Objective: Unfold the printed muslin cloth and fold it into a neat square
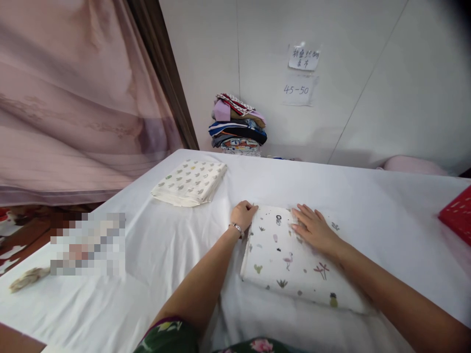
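A folded white cloth (268,264) printed with flamingos, cacti, palms and a pineapple lies flat in front of me. My left hand (243,215), with a bracelet at its wrist, has its fingers closed at the cloth's far left corner. Flat across the upper part of the same cloth rests my right hand (314,230), its fingers spread and holding nothing. The right forearm hides some of the cloth's right side. Farther off to the left sits a second folded cloth (193,181), cream with grey cactus prints.
Both cloths lie on a table with a wrinkled white cover (176,245). A stack of folded fabrics (239,122) stands behind its far edge. A red perforated container (458,213) is at the right, a pink curtain (73,98) at the left. Paper signs (303,58) hang on the wall.
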`<state>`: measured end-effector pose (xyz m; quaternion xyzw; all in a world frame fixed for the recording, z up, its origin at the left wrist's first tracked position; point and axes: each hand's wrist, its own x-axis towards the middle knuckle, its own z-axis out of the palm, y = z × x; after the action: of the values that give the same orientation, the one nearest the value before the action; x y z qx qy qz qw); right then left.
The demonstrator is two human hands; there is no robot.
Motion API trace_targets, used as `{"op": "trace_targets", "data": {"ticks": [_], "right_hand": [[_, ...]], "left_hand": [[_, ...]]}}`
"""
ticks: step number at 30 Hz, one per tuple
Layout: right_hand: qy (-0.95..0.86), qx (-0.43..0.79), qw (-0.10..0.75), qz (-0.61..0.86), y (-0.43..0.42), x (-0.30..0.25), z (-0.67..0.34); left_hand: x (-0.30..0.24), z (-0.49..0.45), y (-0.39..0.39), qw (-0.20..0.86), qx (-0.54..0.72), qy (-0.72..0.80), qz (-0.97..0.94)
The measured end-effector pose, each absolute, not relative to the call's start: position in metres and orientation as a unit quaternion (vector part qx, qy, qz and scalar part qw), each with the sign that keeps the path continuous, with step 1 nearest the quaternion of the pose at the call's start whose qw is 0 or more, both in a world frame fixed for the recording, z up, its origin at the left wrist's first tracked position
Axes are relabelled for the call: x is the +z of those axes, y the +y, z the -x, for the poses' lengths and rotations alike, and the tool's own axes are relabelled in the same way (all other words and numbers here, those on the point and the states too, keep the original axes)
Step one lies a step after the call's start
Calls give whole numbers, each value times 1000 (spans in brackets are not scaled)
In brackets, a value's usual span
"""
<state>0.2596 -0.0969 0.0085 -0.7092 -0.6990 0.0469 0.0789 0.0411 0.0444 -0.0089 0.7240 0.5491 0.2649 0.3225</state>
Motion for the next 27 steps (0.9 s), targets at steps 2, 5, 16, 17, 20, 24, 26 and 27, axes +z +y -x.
{"op": "trace_targets", "data": {"ticks": [2, 5, 16, 17, 20, 24, 26, 27], "right_hand": [[-720, 41, 85, 688, -99, 15, -249], [-769, 53, 78, 632, -102, 13, -232], [-778, 68, 50, 622, -102, -4, -227], [-778, 70, 50, 623, -102, -2, -226], [-775, 85, 51, 624, -103, 3, -224], [-758, 79, 60, 644, -115, 11, -230], [-741, 58, 62, 666, -127, 11, -240], [-730, 48, 61, 679, -133, 10, -246]], "left_hand": [[-8, -41, 44, 328, 263, 552, -720], [-9, -40, 46, 336, 260, 557, -713], [22, -29, 17, 333, 273, 502, -750], [25, -30, 4, 312, 270, 468, -782], [23, -31, -33, 195, 205, 350, -893], [9, -23, -51, 122, 116, 378, -910], [3, -18, -48, 108, 120, 405, -900], [2, -16, -45, 106, 122, 415, -895]]}}
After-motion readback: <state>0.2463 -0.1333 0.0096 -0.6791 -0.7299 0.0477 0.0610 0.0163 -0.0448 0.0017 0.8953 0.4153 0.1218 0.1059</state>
